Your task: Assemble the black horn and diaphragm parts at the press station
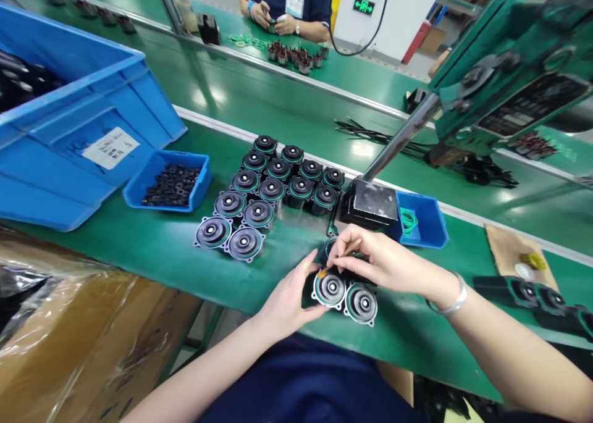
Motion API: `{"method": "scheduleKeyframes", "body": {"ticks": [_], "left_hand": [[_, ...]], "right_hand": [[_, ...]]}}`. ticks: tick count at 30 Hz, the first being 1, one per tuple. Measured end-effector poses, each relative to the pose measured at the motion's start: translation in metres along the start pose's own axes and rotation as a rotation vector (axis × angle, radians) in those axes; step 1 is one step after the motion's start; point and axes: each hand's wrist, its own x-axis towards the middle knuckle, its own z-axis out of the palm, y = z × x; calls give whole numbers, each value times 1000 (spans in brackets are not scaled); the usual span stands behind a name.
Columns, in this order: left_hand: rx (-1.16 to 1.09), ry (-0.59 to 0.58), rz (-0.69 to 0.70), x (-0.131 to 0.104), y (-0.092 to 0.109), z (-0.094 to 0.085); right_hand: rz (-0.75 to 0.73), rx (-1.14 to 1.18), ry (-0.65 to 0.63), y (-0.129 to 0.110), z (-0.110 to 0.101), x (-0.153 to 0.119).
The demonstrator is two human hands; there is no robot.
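Observation:
My right hand (354,253) is closed in a pinch on a small brush with an orange tip (323,273). That tip touches the upper left rim of a round black part with a metal flange (330,288). My left hand (291,296) lies against the left side of this part, thumb below and fingers above, steadying it. A similar round part (361,304) sits directly to its right. Another one, behind them, is partly hidden by my right hand. Several more round black parts with green rings (272,190) are grouped farther left on the green table.
A large blue bin (88,120) and a small blue tray of black pieces (167,181) are at the left. A press (504,83) stands at the right, beside a blue tray with green rings (428,219). Across the table, a person (287,6) handles a part.

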Motion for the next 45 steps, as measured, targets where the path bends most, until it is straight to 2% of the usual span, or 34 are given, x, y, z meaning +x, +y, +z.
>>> {"method": "scheduleKeyframes", "body": {"ticks": [3, 6, 10, 13, 18, 20, 23, 25, 29, 33, 39, 42, 45], "left_hand": [[-5, 1, 6, -1, -3, 1], [2, -9, -1, -2, -4, 1], [20, -18, 8, -3, -5, 2], [23, -21, 29, -3, -4, 1], [27, -9, 60, -2, -3, 0], [22, -2, 68, -1, -2, 0], [14, 10, 82, 0, -1, 1], [14, 16, 90, 0, -1, 1], [22, 10, 111, -1, -2, 0], [14, -22, 139, 0, -3, -1], [51, 8, 144, 1, -1, 0], [59, 13, 142, 1, -1, 0], [81, 14, 143, -1, -2, 0]], "right_hand": [[18, -112, 18, -3, 1, -7], [51, -214, 88, -8, 8, -25], [79, -264, 185, -17, 30, -52], [57, -224, 266, -22, 52, -62], [-32, -77, 444, -26, 77, -56], [-45, -37, 539, -26, 77, -50], [-111, -122, 628, -23, 73, -42], [-173, -231, 561, -20, 72, -36], [-293, -439, 338, -23, 74, -34], [-358, -614, 187, -43, 72, -44], [-420, -826, 8, -66, 61, -55], [-377, -829, -13, -64, 48, -61], [-277, -664, 86, -50, 31, -72]]}}
